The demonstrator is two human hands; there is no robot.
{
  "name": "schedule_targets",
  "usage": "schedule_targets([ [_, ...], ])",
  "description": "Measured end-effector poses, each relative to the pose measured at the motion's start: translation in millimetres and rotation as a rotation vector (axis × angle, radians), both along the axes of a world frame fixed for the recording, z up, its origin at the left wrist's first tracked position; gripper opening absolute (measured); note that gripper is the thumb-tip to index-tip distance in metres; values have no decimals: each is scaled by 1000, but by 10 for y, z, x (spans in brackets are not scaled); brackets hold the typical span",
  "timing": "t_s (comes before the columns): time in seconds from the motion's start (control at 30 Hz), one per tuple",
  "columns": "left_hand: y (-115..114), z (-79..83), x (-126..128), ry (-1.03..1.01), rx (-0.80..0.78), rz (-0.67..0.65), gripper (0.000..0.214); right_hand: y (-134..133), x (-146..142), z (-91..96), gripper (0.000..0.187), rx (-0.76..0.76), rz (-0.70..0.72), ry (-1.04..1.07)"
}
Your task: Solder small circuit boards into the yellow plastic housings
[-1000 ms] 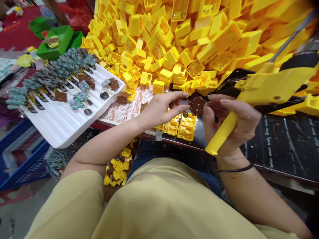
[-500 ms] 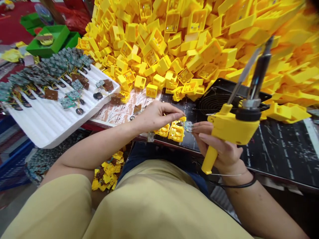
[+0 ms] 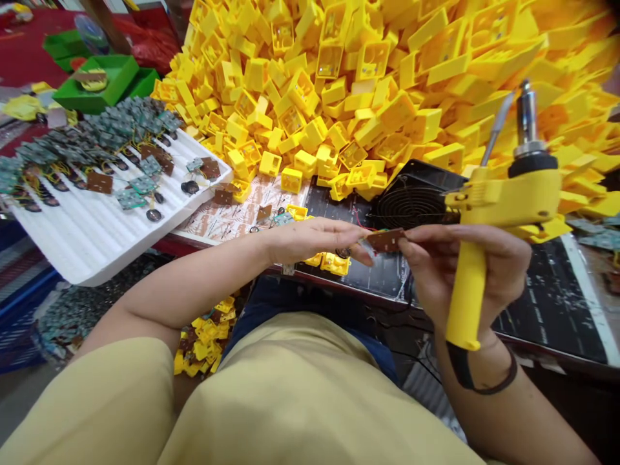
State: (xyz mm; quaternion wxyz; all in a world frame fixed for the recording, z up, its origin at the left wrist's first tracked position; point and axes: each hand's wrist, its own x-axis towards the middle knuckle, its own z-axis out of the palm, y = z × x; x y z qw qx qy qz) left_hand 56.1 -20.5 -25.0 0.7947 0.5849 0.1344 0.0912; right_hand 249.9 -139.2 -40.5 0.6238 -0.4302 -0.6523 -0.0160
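My left hand (image 3: 314,239) pinches one end of a small brown circuit board (image 3: 386,240) with thin wires hanging from it. My right hand (image 3: 460,271) grips the handle of a yellow soldering gun (image 3: 504,200), tip pointing up, while its fingertips touch the board's other end. Both hands hover over the front edge of a black work mat (image 3: 533,310). A few yellow plastic housings (image 3: 334,261) sit just under my left hand.
A huge pile of yellow plastic housings (image 3: 368,84) fills the back of the bench. A black fan (image 3: 411,200) sits behind my hands. A white foam tray (image 3: 111,219) of circuit boards lies at left, with green bins (image 3: 104,84) behind it.
The board has turned from edge-on to showing its brown face, held level between both hands. The soldering gun has swung more upright and shifted slightly right.
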Motion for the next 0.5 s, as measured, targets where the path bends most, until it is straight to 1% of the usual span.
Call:
schedule_targets([
  [0.03,-35,15,6,13,-19,27,44,11,0,2,58,-31,-17,37],
  [0.13,-114,55,31,85,-37,191,23,16,26,-24,53,-110,10,56],
  [0.17,-126,63,38,108,-47,248,18,8,41,-38,52,-126,28,28],
  [0.23,-128,74,45,137,-112,333,20,-11,69,-68,55,-127,48,-89],
  [0.27,-123,79,43,147,-158,354,21,-18,79,-83,59,-112,53,-171],
  [0.33,-114,92,34,143,-243,373,24,-17,82,-111,70,-63,72,-343],
  [0.4,-116,111,19,128,-291,358,24,0,53,-138,72,-21,74,-428],
  [0.47,-124,129,-5,109,-267,323,31,19,-6,-160,67,-8,42,-380],
  [0.5,-126,132,-23,99,-217,296,36,27,-41,-166,62,-4,6,-318],
])
